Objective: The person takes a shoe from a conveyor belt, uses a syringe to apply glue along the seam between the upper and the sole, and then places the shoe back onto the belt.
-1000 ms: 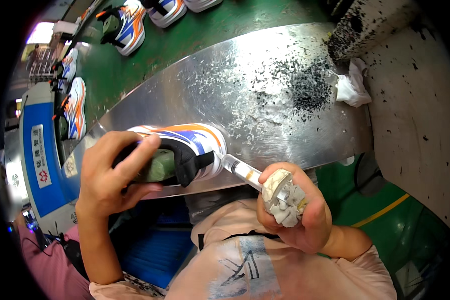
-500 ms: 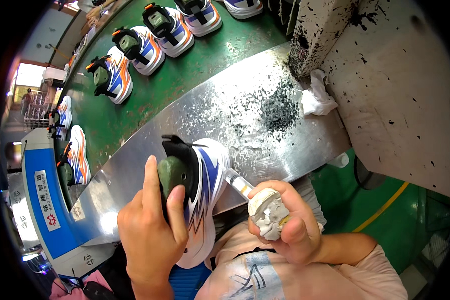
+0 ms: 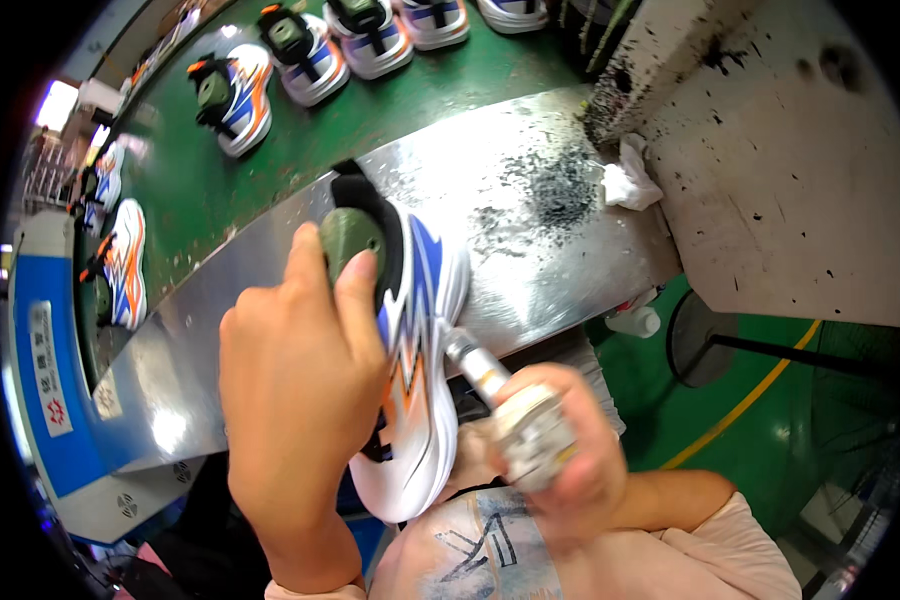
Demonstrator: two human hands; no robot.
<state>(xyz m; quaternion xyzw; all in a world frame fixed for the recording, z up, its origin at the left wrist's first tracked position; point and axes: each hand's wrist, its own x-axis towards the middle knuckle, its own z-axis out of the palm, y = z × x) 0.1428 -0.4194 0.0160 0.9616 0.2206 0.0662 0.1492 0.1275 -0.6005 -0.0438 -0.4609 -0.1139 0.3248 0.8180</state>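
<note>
A white, blue and orange sneaker (image 3: 405, 465) hangs tilted over the metal table edge, its black heel collar pointing away from me. My left hand (image 3: 295, 370) grips it from the left, with thumb and index finger on the green shoe last (image 3: 348, 240) filling its opening. In my right hand (image 3: 580, 465), blurred by motion, is a clear syringe (image 3: 478, 362) with a lumpy whitish wad (image 3: 535, 432) round its rear part. Its thin tip is at or very near the seam between upper and sole on the shoe's right side; contact is hard to tell.
Several similar sneakers (image 3: 305, 60) stand on the green surface (image 3: 300, 150) beyond the metal table (image 3: 510, 270). Black residue (image 3: 565, 195) and a crumpled white cloth (image 3: 630, 178) lie beside a stained beige panel (image 3: 770, 200). A blue-and-white housing (image 3: 40, 330) is at left.
The held sneaker has moved away from me, and the syringe tip is now farther along its side toward the toe. The row of sneakers has shifted right and away; the view has shifted slightly.
</note>
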